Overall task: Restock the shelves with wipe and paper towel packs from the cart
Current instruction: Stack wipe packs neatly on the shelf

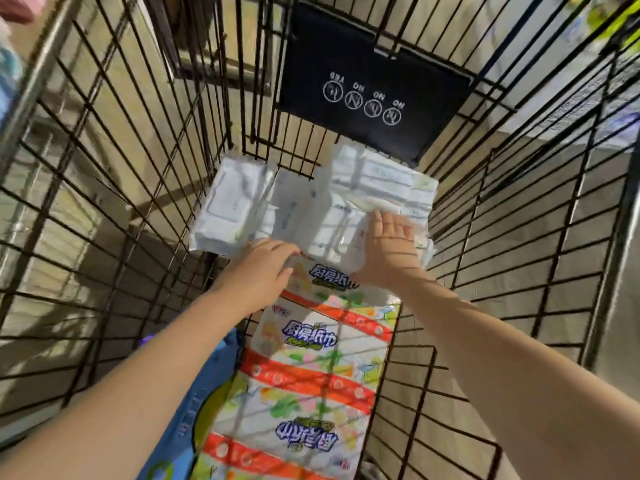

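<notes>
Touching wipe packs (311, 209): left hand (263, 271), right hand (391, 247)

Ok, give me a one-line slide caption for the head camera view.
Reaching into the cart: left hand on the towel pack, right hand flat on the wipe packs.

Black wire cart (540, 244): white wipe packs (235, 206) at frame centre; floral, orange-banded paper towel pack (311, 375) lower centre; blue pack (214, 368) to its left.
</notes>
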